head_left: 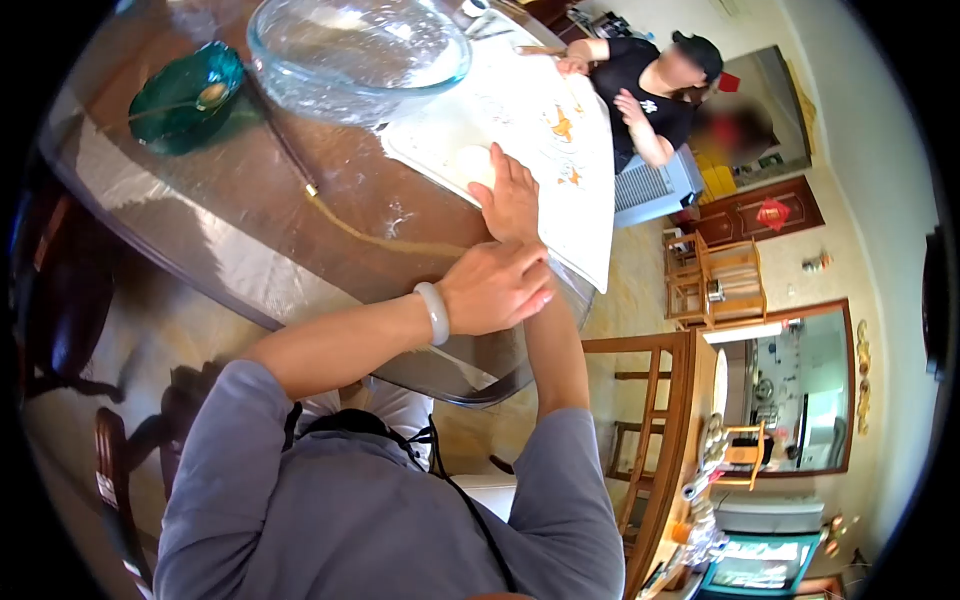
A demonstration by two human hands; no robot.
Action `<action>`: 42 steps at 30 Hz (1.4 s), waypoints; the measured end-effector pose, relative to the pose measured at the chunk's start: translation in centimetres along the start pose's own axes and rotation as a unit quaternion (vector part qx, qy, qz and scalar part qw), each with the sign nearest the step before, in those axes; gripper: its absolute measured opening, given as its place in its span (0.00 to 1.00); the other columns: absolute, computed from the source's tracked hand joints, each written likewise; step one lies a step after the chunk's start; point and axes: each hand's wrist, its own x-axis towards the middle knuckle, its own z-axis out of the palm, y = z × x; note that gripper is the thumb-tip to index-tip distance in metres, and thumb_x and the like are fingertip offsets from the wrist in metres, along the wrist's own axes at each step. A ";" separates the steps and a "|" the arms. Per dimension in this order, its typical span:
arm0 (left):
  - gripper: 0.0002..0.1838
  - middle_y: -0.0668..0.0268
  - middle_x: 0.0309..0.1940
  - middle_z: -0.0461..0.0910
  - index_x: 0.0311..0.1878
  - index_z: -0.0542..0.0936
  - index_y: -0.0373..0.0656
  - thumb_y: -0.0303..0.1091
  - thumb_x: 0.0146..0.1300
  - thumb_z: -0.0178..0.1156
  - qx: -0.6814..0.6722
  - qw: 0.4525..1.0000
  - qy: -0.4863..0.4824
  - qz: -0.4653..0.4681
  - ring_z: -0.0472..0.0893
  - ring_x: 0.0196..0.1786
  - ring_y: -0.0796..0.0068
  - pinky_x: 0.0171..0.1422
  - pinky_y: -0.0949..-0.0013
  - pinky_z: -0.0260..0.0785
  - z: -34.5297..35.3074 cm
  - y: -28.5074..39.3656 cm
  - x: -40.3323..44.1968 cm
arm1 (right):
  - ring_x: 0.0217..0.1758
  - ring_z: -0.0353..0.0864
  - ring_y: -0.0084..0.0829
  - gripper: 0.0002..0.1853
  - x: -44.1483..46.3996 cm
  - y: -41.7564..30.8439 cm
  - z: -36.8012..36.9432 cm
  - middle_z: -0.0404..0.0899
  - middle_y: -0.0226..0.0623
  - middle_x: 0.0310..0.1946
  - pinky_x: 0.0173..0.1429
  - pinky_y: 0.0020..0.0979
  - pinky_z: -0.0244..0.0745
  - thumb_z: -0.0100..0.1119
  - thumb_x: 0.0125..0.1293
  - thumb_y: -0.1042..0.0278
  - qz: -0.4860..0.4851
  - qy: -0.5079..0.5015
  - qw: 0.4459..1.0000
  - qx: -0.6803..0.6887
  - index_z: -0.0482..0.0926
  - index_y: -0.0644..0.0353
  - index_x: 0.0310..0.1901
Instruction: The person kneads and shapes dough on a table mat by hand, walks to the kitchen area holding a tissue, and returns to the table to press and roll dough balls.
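My left hand (490, 287), with a pale bangle (433, 313) on its wrist, lies across my right wrist with its fingers curled around it. Stretched out over the white mat (560, 200) is my right hand (512, 198), its fingers extended and thumb apart. Right at that thumb and fingertips sits a small pale round lump, like a ball of dough (475, 164); whether they press on it I cannot tell. The mat carries orange star-like prints. Beyond my hands, a large clear glass bowl (360, 90) stands by the mat's edge.
A green glass bowl (185, 105) with a small item in it rests on the glossy brown table (240, 210). Across the table a person in a black cap and shirt (650, 90) has their hands near the mat. Wooden stools (715, 280) and a wooden table (680, 400) stand to the right.
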 end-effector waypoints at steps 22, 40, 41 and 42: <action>0.10 0.60 0.42 0.72 0.36 0.75 0.38 0.35 0.58 0.60 0.021 0.999 -0.027 -0.007 0.78 0.38 0.62 0.40 0.62 0.73 -0.5 -0.1 0.4 | 0.60 0.73 0.51 0.38 1.0 12.4 -1.6 0.76 0.57 0.51 0.64 0.42 0.63 0.40 0.62 0.29 0.376 -0.146 0.908 0.114 0.73 0.59 0.56; 0.14 0.62 0.40 0.72 0.37 0.75 0.40 0.40 0.54 0.63 0.027 0.999 -0.037 0.004 0.77 0.38 0.67 0.38 0.66 0.73 0.2 1.3 -0.1 | 0.52 0.79 0.51 0.35 7.4 9.1 1.4 0.81 0.55 0.44 0.58 0.45 0.71 0.35 0.68 0.39 0.379 -0.092 0.917 -0.086 0.82 0.65 0.43; 0.14 0.62 0.40 0.72 0.37 0.75 0.40 0.40 0.55 0.63 0.032 0.999 -0.029 0.007 0.77 0.38 0.67 0.38 0.66 0.73 0.3 1.3 -0.1 | 0.51 0.79 0.51 0.34 7.2 9.0 1.5 0.81 0.54 0.43 0.58 0.45 0.71 0.35 0.68 0.39 0.372 -0.088 0.919 -0.097 0.83 0.64 0.42; 0.14 0.62 0.40 0.72 0.37 0.75 0.40 0.39 0.55 0.63 0.028 0.999 -0.035 0.001 0.77 0.38 0.67 0.38 0.66 0.73 0.2 1.1 -0.2 | 0.51 0.79 0.51 0.34 7.0 8.8 1.4 0.82 0.52 0.42 0.58 0.45 0.71 0.35 0.68 0.38 0.365 -0.082 0.921 -0.109 0.83 0.63 0.41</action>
